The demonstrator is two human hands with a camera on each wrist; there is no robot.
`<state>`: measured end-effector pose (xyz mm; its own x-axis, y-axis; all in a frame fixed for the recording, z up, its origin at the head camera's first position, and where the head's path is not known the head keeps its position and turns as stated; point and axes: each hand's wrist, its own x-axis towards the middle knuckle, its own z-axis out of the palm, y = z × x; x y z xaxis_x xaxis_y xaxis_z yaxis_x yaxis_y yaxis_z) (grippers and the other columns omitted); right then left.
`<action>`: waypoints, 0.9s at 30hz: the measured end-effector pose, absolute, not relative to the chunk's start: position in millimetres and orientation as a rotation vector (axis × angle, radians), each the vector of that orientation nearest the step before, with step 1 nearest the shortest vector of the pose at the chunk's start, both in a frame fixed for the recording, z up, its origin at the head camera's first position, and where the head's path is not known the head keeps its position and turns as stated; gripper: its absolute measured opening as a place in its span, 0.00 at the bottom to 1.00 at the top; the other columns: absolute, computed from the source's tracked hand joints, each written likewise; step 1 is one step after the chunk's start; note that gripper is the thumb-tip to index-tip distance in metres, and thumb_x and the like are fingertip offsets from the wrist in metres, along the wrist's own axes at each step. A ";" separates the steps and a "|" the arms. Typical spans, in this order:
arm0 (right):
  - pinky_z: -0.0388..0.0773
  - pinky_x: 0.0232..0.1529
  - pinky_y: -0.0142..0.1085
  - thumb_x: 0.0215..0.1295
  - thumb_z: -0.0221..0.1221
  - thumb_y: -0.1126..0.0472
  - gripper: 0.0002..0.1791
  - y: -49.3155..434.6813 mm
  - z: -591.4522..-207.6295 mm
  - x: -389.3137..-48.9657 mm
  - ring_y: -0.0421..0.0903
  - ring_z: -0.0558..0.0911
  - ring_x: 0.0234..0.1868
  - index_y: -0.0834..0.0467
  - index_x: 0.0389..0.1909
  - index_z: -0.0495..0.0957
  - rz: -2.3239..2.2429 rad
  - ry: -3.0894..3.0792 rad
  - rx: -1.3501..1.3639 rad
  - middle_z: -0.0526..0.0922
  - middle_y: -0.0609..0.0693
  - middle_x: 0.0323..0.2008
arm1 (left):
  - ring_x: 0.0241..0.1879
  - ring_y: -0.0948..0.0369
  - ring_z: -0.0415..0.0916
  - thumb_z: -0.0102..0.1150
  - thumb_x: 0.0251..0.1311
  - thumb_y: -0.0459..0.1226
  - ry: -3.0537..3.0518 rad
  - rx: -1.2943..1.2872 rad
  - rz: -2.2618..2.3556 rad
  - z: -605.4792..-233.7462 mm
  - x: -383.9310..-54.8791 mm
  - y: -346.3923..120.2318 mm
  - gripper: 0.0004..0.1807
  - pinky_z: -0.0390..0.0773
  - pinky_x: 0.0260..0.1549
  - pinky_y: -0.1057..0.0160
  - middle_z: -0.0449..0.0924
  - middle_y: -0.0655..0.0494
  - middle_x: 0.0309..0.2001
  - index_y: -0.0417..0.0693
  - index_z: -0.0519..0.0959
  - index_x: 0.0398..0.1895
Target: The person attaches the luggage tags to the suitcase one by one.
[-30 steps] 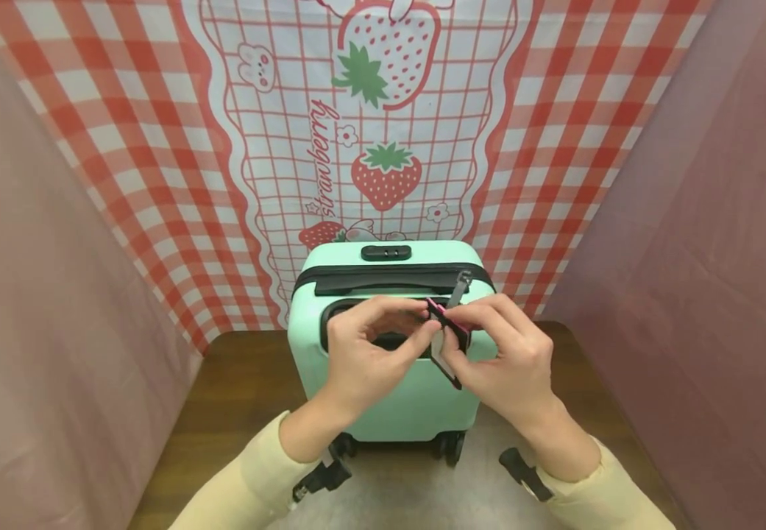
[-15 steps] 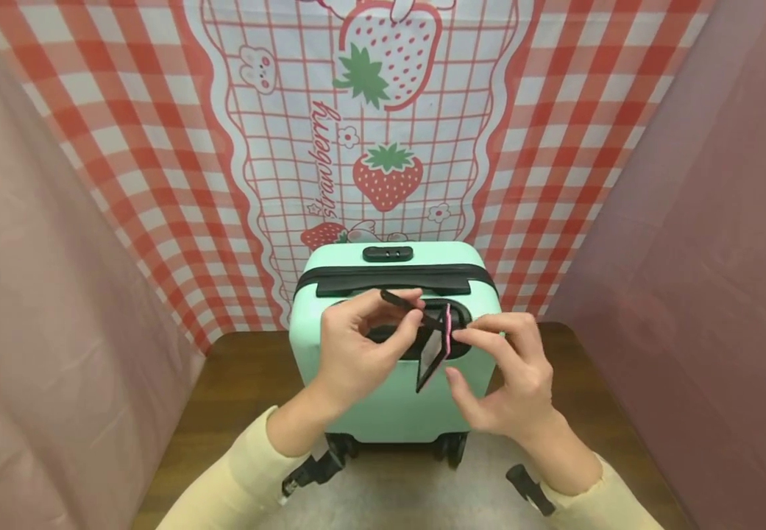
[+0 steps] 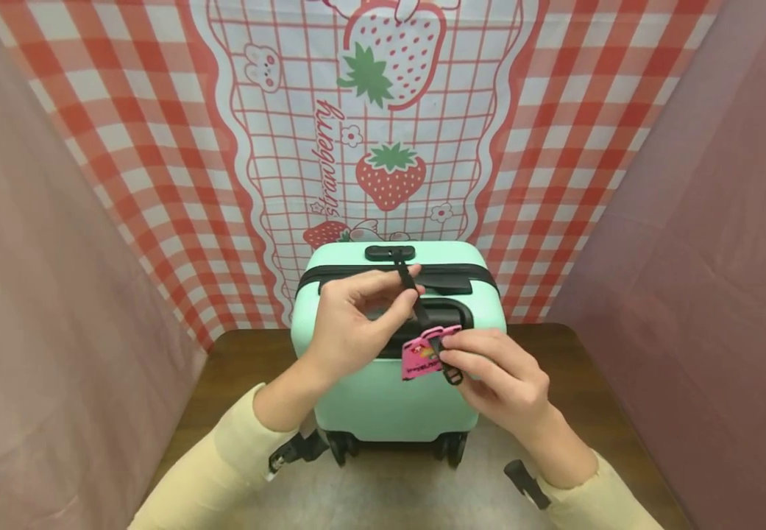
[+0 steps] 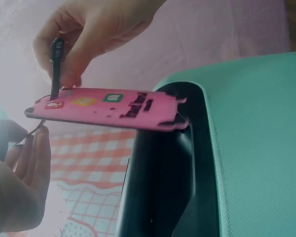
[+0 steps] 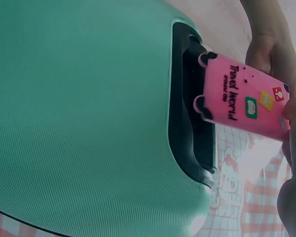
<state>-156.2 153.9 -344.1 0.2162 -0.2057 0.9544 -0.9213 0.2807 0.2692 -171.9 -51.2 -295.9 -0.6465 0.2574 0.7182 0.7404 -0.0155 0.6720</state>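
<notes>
A pink luggage tag (image 3: 420, 358) with small picture patches and dark lettering hangs face outward before the handle recess of a mint-green suitcase (image 3: 396, 401). My left hand (image 3: 356, 316) pinches the tag's black strap (image 3: 409, 278), whose free end points up past the fingers. At the tag's right side, my right hand (image 3: 505, 372) holds it by its top end. The strap's buckle (image 3: 453, 376) sticks out below those fingers. In the left wrist view the tag (image 4: 103, 108) lies almost flat, and the right wrist view shows the lettered face of the tag (image 5: 241, 96).
The suitcase stands upright on its wheels (image 3: 450, 447) on a brown wooden surface (image 3: 243, 383). On its top are a black combination lock (image 3: 389, 253) and a black handle (image 3: 445, 284). A checked strawberry cloth (image 3: 389, 177) hangs behind, with pink curtains (image 3: 694, 243) at the sides.
The tag has turned from edge-on to showing its pink face. My left hand has drawn the strap upward; my right hand briefly loosened, then took hold at the tag's top and buckle.
</notes>
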 end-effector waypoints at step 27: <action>0.86 0.42 0.40 0.73 0.64 0.66 0.14 151.1 -361.8 -164.9 0.58 0.85 0.31 0.69 0.27 0.83 0.650 -1.261 1.222 0.85 0.63 0.28 | 0.49 0.49 0.86 0.77 0.61 0.48 -2.419 -0.767 -0.754 -316.7 -244.3 -134.1 0.22 0.87 0.48 0.48 0.92 0.48 0.50 0.48 0.90 0.55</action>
<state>-164.9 151.1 -361.8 0.2553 -0.2385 0.9370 -0.9016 0.2914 0.3198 -244.3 -134.1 -316.7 -0.7224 0.3623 0.5889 0.6328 0.6897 0.3520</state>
